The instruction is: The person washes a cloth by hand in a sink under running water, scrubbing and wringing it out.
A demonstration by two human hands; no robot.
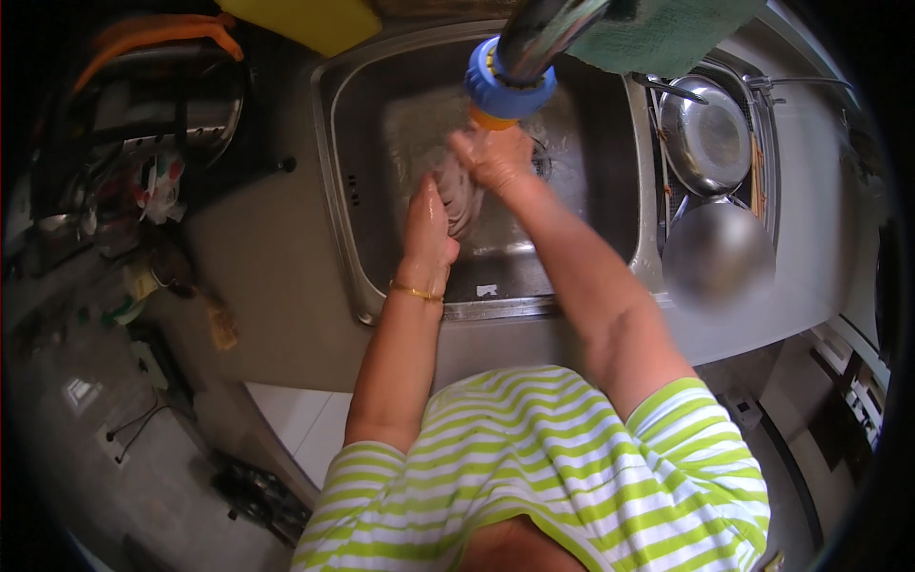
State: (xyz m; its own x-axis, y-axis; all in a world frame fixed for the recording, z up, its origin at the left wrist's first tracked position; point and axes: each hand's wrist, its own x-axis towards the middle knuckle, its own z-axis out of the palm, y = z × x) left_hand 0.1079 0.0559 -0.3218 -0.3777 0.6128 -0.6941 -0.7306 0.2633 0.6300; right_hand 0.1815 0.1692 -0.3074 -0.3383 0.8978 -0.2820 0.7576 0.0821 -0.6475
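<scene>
A wet, greyish-pink cloth (461,196) is bunched in folds between my two hands, over the basin of a stainless steel sink (500,275). My left hand (427,225) holds its left side, fingers pointing away from me and a gold bangle at the wrist. Slightly blurred, my right hand (497,157) grips the far end of the cloth; its fingertips are partly hidden. Just above the right hand hangs the tap (547,36), fitted with a blue and orange nozzle (509,82). Both hands look wet.
Right of the sink, a dish rack (761,168) holds a steel pan (708,136), with a blurred round metal vessel (718,257) nearer me. A green cloth (665,36) hangs behind the tap. A dark stove (171,107) and a plastic bag (159,189) are at left.
</scene>
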